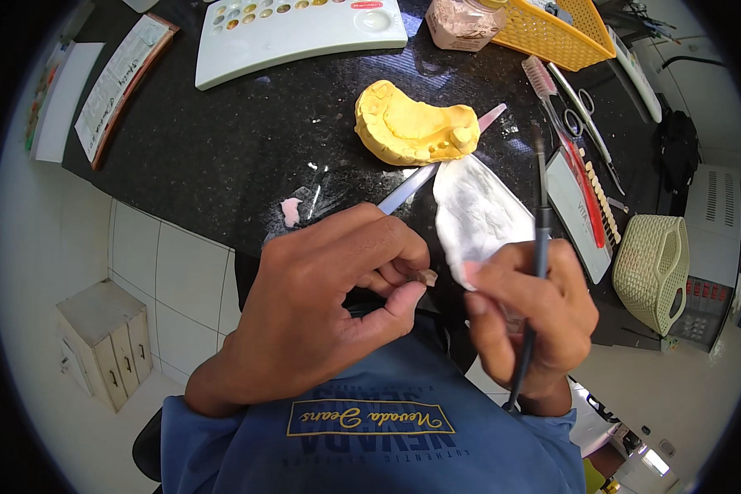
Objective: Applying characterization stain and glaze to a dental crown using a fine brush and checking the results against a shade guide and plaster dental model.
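My left hand [329, 288] is closed in a pinch on a small tooth-coloured piece [427, 277], like a dental crown; the fingertips cover part of it. My right hand [543, 309] holds a slim dark-handled brush [542, 239] upright between its fingers, bristles up. Its thumb and forefinger also pinch the near end of a white, crumpled tissue-like pad [482, 214]. Beyond the hands, a yellow plaster dental model [412, 128] rests on the dark worktop, close to the pad's far end. A pale flat-bladed tool [409, 188] lies partly hidden by the model.
A white mixing palette [305, 45], a jar of pink powder [467, 23] and a yellow basket [552, 34] stand at the back. Right lie a red-handled toothbrush [580, 181], scissors [580, 115] and a tooth shade guide [580, 214]. A pink scrap [291, 212] lies left.
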Tool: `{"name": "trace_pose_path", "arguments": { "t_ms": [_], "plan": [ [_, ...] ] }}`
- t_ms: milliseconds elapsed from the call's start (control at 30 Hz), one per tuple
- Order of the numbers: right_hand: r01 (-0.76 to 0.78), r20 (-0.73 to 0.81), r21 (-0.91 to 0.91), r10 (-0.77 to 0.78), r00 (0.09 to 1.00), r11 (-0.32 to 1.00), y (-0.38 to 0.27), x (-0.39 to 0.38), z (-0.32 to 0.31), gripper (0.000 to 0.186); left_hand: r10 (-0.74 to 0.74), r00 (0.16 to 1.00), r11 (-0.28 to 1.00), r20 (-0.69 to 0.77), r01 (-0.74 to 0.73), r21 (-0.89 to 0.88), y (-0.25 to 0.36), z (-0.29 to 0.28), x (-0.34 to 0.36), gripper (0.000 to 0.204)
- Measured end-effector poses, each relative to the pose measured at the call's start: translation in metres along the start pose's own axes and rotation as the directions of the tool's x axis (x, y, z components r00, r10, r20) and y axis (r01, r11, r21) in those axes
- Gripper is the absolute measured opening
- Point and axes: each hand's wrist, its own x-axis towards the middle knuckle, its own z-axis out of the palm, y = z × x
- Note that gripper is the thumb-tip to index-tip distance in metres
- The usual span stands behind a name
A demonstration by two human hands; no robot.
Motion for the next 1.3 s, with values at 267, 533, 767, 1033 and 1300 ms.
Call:
{"name": "trace_pose_path", "arguments": {
  "t_ms": [267, 533, 767, 1033, 1300],
  "plan": [
    [-0.077, 0.025, -0.195, 0.083, 0.996, 0.978, 0.008, -0.009, -0.013, 0.015, 0.118, 0.992, 0.992, -0.037, -0.117, 0.049, -0.002, -0.009, -0.009, 0.02],
    [-0.014, 0.002, -0.336, 0.015, 1.0, 0.942, 0.01, -0.014, -0.012, 0.049, 0.098, 0.93, 0.99, -0.353, -0.128, -0.063, -0.007, -0.062, -0.023, 0.022],
    [0.035, -0.053, 0.172, -0.027, 0.998, 0.985, -0.022, -0.008, 0.018, 0.032, 0.067, 0.983, 0.989, -0.173, -0.088, -0.119, -0.029, -0.102, -0.018, 0.017],
    [-0.1, -0.037, 0.322, 0.119, 0.992, 0.941, -0.017, 0.01, 0.063, 0.017, 0.121, 0.99, 0.993, 0.078, -0.12, -0.02, -0.042, -0.109, 0.006, 0.017],
    [-0.11, 0.076, 0.245, 0.094, 0.993, 0.963, -0.017, 0.016, 0.064, 0.021, 0.177, 0.983, 0.984, 0.056, -0.178, 0.01, -0.044, -0.108, 0.013, 0.018]
  ]
}}
